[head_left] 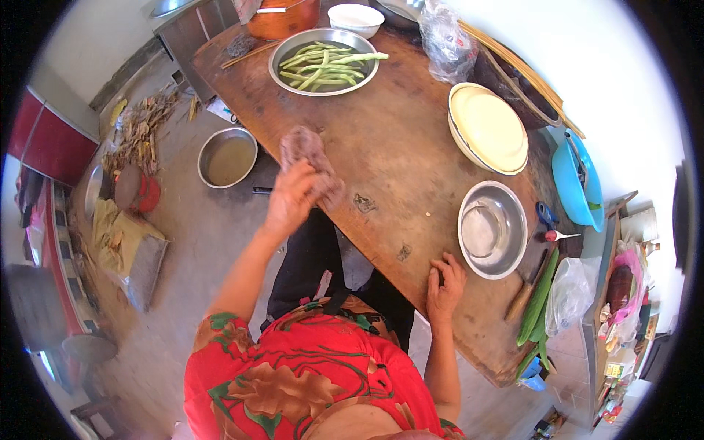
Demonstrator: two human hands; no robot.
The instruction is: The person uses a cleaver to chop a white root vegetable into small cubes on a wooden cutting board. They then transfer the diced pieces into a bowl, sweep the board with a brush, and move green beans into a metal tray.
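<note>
My left hand (295,192) is closed on a pinkish-grey cloth (304,150), which lies crumpled at the table's left edge. Resting near the front edge, my right hand (446,284) touches the wooden table (381,132) with its fingers loosely bent and nothing visible in them. Just beyond that hand stands a steel bowl (493,230). Long green beans (323,67) fill part of a round steel basin (284,82) at the far end. The knife handle (262,191) of something dark shows next to my left wrist.
A cream-lidded bowl (489,126), a blue basin (572,180), blue scissors (545,214), a knife (522,297) and cucumbers (537,301) line the right side. A white bowl (356,19) stands at the back. On the left floor are a water basin (228,158) and a sack (136,260).
</note>
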